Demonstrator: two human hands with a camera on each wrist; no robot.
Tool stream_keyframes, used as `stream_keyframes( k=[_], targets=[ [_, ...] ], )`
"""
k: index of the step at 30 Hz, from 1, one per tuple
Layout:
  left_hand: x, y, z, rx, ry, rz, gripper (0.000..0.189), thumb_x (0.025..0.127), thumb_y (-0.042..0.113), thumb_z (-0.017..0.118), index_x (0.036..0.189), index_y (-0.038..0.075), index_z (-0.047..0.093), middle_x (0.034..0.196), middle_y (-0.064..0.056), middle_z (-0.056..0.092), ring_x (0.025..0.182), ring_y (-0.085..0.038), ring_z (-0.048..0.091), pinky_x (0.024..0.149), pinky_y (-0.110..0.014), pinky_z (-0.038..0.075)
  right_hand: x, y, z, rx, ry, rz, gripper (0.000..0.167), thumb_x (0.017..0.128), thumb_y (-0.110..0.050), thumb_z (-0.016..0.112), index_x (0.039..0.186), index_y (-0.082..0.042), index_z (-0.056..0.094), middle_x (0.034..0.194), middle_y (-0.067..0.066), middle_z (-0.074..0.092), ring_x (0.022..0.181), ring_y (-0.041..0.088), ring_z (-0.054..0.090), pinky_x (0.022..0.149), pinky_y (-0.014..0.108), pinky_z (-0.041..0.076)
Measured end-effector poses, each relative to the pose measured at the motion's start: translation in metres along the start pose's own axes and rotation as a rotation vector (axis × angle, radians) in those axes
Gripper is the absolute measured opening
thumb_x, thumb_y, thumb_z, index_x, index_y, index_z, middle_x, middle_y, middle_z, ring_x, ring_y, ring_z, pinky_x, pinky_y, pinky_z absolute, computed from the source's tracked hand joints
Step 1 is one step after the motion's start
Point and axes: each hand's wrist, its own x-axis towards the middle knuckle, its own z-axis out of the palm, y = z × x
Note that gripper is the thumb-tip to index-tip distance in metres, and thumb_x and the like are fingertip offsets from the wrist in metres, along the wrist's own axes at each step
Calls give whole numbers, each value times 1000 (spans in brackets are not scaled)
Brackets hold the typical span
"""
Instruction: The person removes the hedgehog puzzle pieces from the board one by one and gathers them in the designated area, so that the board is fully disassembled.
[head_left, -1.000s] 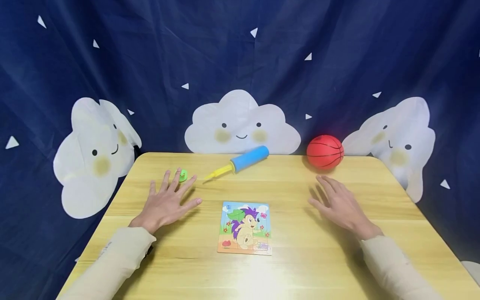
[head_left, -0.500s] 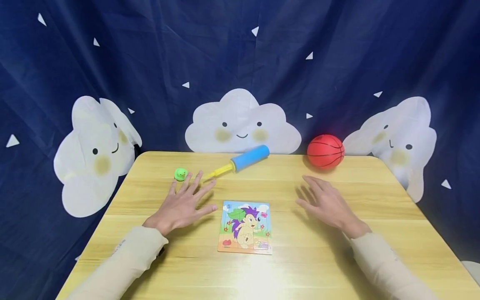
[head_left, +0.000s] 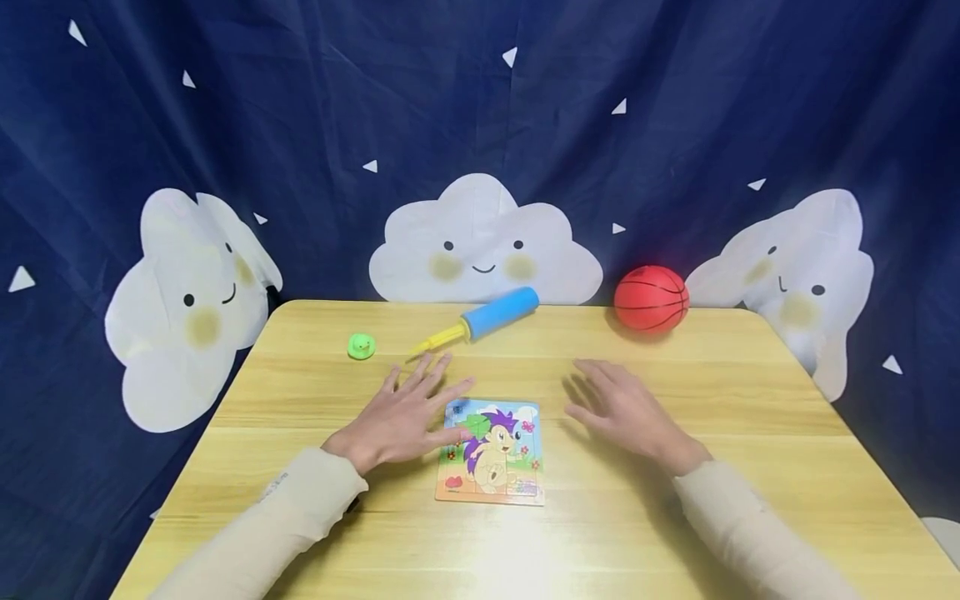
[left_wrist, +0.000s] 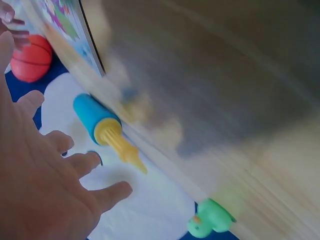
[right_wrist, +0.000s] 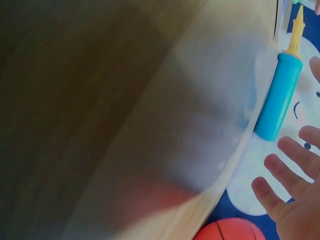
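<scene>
A square picture puzzle [head_left: 495,467] of a purple-haired hedgehog lies flat near the middle of the table. My left hand [head_left: 397,421], fingers spread and palm down, hovers at its left side, with the thumb over the puzzle's upper left part. To the right of the puzzle, apart from it, is my right hand [head_left: 630,412], its fingers loosely extended and holding nothing. Beyond the left fingertips lies a blue and yellow hand pump [head_left: 498,314], also seen in the left wrist view as a pump [left_wrist: 97,117].
A small green toy duck [head_left: 362,347] sits at the table's back left. At the back right edge rests a red toy basketball [head_left: 651,300]. Behind the wooden table [head_left: 675,550] hangs a dark blue curtain [head_left: 435,92] with smiling clouds.
Both hands have moved inward towards the puzzle. My left hand went right, uncovering the duck, and its thumb is now over the puzzle. My right hand went left. The objects stayed put.
</scene>
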Motion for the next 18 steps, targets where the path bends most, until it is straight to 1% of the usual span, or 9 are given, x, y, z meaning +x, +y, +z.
stream_keyframes(
  k=[4,9,13,18],
  targets=[
    [5,7,4,-26,-46,42,76,106,71,53,172,39,33,185,-12,6,171,-42,7,132,-77,8,3,-9,3,12,-11,-28,82,98,-47,80,163,-7,50,161,18,56,149,43,53,124,66,42],
    [9,13,7,-40,-98,96,75,107,71,51,173,42,28,185,-11,3,171,-40,5,134,-75,9,6,-19,6,23,-19,-57,82,99,-48,80,163,-8,50,160,16,58,148,41,55,123,64,45],
    [12,17,11,-16,-136,149,74,108,71,49,173,44,26,185,-10,3,171,-40,7,135,-71,12,8,-28,8,44,-28,-79,80,98,-47,81,162,-9,52,157,16,61,146,39,57,123,62,46],
    [13,19,16,-3,-182,223,73,110,67,49,174,41,27,185,-12,6,171,-40,9,137,-65,17,9,-37,13,49,-32,-130,75,96,-44,84,157,-8,57,151,14,65,140,37,62,120,59,50]
  ],
)
